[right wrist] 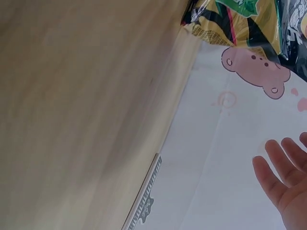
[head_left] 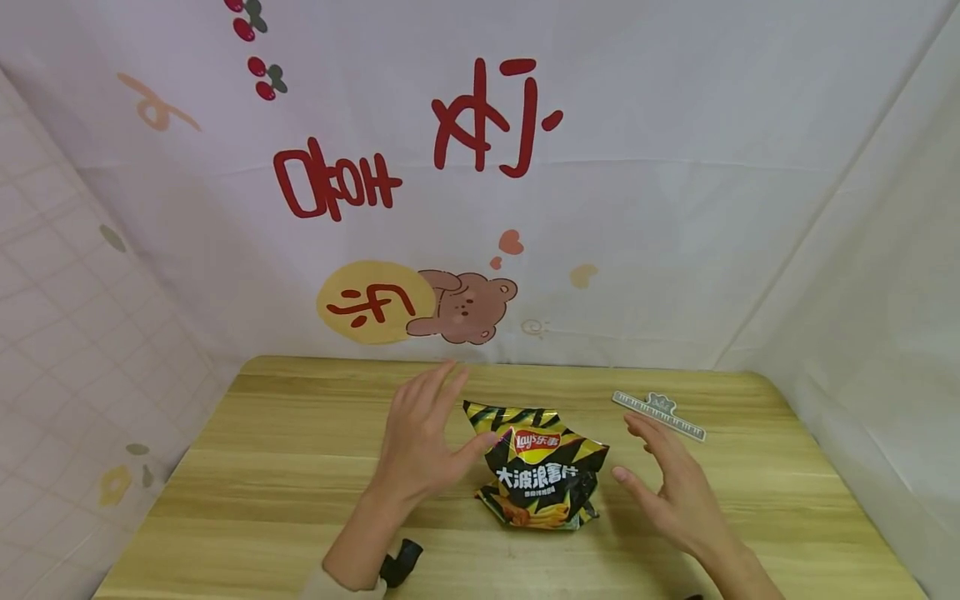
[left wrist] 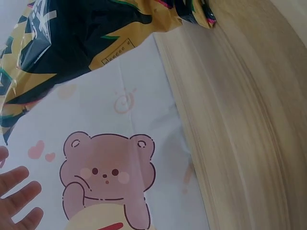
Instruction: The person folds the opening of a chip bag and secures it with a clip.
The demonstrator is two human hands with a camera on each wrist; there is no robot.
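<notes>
A black and yellow Lay's potato chip bag (head_left: 534, 467) stands on the wooden table, its top crumpled and pointed at the left corner. To its left my left hand (head_left: 423, 446) is raised with fingers extended, the thumb overlapping the bag's edge in the head view. On the other side, my right hand (head_left: 675, 492) holds nothing, its fingers and thumb spread and apart from the bag. The left wrist view has the bag (left wrist: 91, 43) at the top and fingertips at lower left. In the right wrist view the relaxed fingers (right wrist: 271, 175) are below the bag (right wrist: 244, 24).
Behind my right hand lies a long, flat grey-and-white bar (head_left: 658, 414) with piano-key stripes and a shaped tab. A small black object (head_left: 401, 562) shows beside my left wrist. A white printed cloth (head_left: 637, 208) hangs at the table's back edge, with cloth on both sides too.
</notes>
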